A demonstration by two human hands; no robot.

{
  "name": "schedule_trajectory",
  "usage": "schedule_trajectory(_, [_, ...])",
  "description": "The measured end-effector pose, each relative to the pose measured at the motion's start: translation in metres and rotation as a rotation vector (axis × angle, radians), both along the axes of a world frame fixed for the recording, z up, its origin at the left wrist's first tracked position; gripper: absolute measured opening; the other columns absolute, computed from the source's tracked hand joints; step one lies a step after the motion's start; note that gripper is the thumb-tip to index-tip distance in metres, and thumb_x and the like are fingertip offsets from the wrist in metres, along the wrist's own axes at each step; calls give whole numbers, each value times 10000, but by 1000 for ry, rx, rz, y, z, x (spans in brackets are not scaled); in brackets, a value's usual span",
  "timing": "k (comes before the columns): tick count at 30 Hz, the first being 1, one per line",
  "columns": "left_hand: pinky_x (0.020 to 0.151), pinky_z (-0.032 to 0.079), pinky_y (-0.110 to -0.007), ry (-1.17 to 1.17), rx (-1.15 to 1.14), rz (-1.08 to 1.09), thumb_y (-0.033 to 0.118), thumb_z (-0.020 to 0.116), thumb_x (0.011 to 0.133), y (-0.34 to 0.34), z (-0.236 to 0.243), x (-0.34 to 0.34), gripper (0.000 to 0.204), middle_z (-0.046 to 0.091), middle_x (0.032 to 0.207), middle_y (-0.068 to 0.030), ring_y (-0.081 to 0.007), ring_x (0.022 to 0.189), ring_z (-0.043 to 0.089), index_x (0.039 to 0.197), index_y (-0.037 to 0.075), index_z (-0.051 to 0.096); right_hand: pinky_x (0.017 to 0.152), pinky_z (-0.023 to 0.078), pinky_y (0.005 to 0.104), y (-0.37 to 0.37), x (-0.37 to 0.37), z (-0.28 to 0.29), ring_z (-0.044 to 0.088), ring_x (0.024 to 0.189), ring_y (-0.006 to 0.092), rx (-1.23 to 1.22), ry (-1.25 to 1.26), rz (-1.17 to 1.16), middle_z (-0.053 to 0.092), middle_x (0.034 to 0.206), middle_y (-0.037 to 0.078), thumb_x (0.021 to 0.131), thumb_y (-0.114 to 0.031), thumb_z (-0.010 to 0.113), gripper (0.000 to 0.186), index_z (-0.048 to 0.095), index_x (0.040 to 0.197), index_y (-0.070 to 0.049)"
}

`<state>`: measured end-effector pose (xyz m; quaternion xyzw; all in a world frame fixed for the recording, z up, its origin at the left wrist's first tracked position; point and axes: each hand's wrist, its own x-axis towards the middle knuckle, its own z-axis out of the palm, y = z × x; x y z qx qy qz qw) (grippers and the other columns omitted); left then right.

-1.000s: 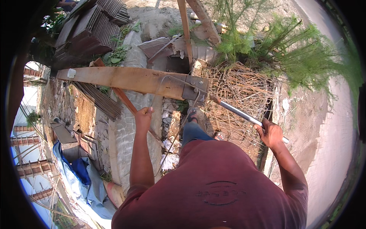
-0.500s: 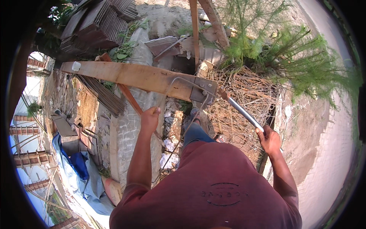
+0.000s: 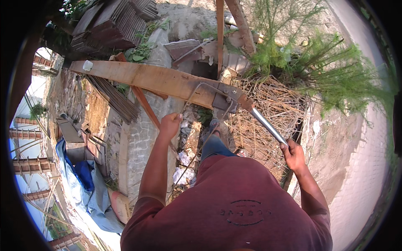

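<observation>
A long wooden plank [image 3: 146, 78] runs across in front of me, with a dark steel plate [image 3: 223, 102] bolted to its right end. A thin steel rod [image 3: 202, 84], bent into angles, passes over that plate; a long stretch of it slants down toward my shirt. My left hand [image 3: 169, 126] is closed around the rod's near end, just below the plank. In my right hand [image 3: 295, 156] is a silver metal pipe handle [image 3: 268, 124], gripped at its lower end. The pipe's rusty head [image 3: 245, 101] is against the plate's right edge; whether it hooks the rod is unclear.
Many bent steel rods [image 3: 268, 138] lie heaped below the plank's right end. A bundle of straight rods [image 3: 113, 100] and an orange-brown bar [image 3: 144, 106] lie left. Stacked tiles [image 3: 113, 27], a leafy green plant [image 3: 331, 62] and a blue tarp [image 3: 86, 180] stand around.
The view has shifted slightly. My right hand has drawn the pipe handle a little toward me and left relative to the plank. My left hand keeps its grip on the rod.
</observation>
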<state>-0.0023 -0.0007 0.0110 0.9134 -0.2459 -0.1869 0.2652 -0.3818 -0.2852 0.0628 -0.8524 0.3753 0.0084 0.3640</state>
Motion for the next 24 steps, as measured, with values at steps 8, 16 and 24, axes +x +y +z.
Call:
schedule_trajectory(8, [690,466,-383,-43,19,-28,190,562,872,-4,5,1,204,639,805,-207,-348,778,625,893,11,658,594,419,452,0,28,12,533,601,396,118,188,7,530,602,216,924,-527,449,572,590,779,8])
schedule_trajectory(16, [678,460,-385,-13,-58,-20,183,561,869,-1,-6,7,206,634,804,-218,-351,759,626,886,0,652,586,428,447,1,20,-7,546,604,390,50,224,-21,531,608,227,924,-528,444,572,605,809,9])
schedule_trajectory(24, [655,455,-355,116,5,55,180,575,873,0,-6,8,203,627,752,-198,-276,679,606,865,-9,651,611,469,417,-91,28,-17,598,673,368,-340,144,43,601,702,171,737,-219,653,210,539,779,-48])
